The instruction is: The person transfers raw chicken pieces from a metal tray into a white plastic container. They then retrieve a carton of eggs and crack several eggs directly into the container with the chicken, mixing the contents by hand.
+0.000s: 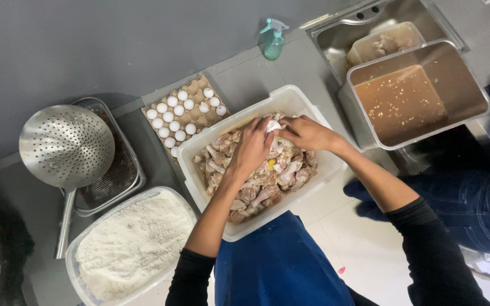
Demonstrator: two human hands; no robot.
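Holding one white egg (272, 126) together, both hands (282, 139) crack it over the chicken tub (199, 148) mid-frame so it drips in.

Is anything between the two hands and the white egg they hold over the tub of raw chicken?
Nothing visible. The left hand and right hand both touch the white egg directly, above the raw chicken pieces in the white rectangular plastic tub.

Probably a commercial kitchen: steel sink (336, 34), egg tray (191, 116), big perforated skimmer (66, 144).
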